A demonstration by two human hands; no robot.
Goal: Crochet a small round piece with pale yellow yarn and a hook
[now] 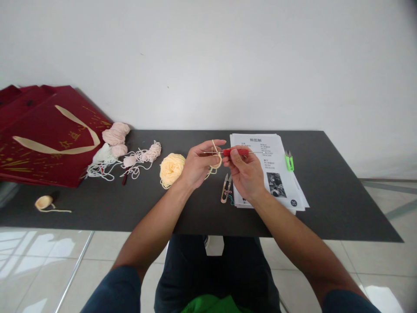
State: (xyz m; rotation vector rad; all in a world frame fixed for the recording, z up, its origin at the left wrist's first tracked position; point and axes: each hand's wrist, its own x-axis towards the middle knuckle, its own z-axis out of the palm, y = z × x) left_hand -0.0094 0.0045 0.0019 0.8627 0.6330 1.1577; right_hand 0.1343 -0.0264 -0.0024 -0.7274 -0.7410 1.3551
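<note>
Dark tabletop (329,195) against a white wall (208,65), our right fingers (237,159) closed on a red-handled hook (227,152) above the tabletop, our left fingers (219,142) pinching yellow yarn (216,166) at its shaft, printed sheets (252,187) we see headed 熊图解, maroon bag (42,126) with gold characters (76,135) we cannot fully read.

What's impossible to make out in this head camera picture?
All in the head view:
1. Part of the red handle: covered by the right hand.
2. Part of the yellow yarn strand: hidden by the left hand.
3. Smaller lines on the printed sheet: too small to read.
4. Far end of the dark red bags: cut off by the left edge.
</note>
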